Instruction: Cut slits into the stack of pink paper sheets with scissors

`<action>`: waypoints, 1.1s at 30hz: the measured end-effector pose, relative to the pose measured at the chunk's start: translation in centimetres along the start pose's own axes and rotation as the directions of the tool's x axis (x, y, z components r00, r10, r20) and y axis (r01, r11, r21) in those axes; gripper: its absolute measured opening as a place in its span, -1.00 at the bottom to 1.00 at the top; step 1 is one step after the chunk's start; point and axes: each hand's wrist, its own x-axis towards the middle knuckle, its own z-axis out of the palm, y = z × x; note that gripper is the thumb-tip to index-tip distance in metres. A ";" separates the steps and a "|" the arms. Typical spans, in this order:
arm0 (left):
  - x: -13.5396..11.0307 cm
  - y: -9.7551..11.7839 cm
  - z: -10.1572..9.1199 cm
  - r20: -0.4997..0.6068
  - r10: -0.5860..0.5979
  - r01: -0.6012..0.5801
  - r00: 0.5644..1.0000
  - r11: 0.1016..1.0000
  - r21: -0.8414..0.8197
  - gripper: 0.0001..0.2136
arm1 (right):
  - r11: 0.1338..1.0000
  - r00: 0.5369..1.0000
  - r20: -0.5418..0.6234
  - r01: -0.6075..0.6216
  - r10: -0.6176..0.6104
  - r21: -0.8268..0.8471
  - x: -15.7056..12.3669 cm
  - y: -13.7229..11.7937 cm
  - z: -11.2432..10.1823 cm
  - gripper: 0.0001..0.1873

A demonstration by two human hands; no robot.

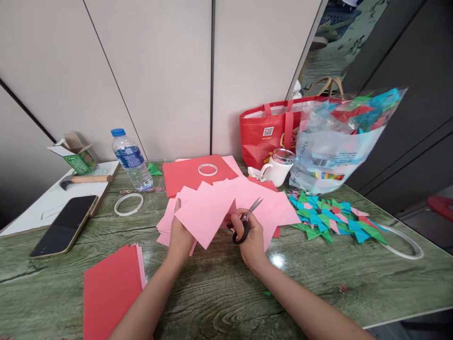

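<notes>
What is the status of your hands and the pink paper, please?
Left hand gripping pink paper. Right hand holding black-handled scissors, close beside it. More pink sheets spread just beyond both hands.

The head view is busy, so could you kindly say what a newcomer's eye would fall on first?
Most likely the pink sheets spread in the middle, the nearest held by the left hand, with black-handled scissors in the right hand. Next would come the colourful folded papers at the right, in front of the plastic bag.
</notes>
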 end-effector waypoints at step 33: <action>0.1 2.2 0.4 -0.051 -0.301 0.235 0.952 0.828 -0.510 -0.77 | 0.992 0.959 0.257 -0.102 0.116 -0.070 -0.3 0.0 -0.1 -0.56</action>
